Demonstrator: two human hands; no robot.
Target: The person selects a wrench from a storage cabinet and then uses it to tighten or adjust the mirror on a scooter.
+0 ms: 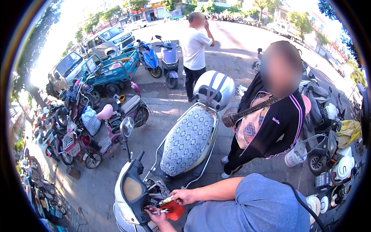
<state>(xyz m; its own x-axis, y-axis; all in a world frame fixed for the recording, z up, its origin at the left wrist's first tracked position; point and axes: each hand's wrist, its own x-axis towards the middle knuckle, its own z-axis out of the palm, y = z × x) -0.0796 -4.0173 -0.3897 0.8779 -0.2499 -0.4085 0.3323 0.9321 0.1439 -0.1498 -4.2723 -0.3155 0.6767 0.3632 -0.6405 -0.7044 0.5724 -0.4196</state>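
My right hand [183, 196] is closed around the pale yellow-green handle of a slim hand tool [166, 200]. Its tip points down behind the front cowl of a white scooter [125, 193]; the tip's kind is too small to make out. Just below, my left hand [154, 217] is closed at the cowl's edge, with a silver wrench [161, 211] in its fingers. Beside both hands shows a bright red piece [174, 210], partly covered. The scooter's seat has a blue-and-white patterned cover [189, 141], and a silver rounded case [214, 89] is strapped behind it.
A person in a black jacket [270, 123] stands beside the scooter; another in a white shirt [195, 46] stands farther off. Parked scooters and a teal cargo tricycle [116, 67] line the left. At right are a white bucket [295, 156] and several containers [343, 166].
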